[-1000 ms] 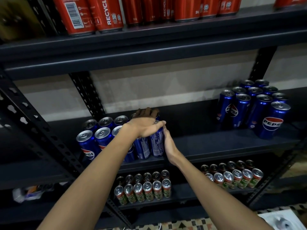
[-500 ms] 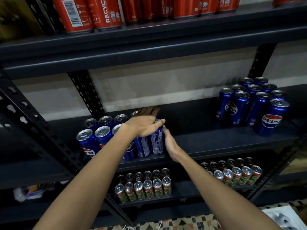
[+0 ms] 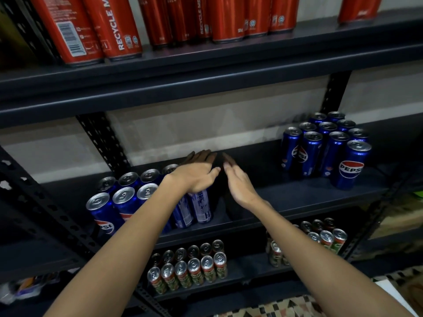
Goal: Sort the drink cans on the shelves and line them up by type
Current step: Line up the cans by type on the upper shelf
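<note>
Withdrawn from the blue Pepsi cans (image 3: 128, 202), right hand (image 3: 240, 186) hovers open just right; left hand (image 3: 196, 177) flat over them, holding nothing.

Glossy metal cans (image 3: 348, 165) on seemingly matt metal shelf (image 3: 297, 195).

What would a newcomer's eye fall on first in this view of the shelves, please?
Two bare hands, left hand and right hand, reach open over the left cluster of blue Pepsi cans on the middle shelf. Tall red cans line the top shelf.
</note>
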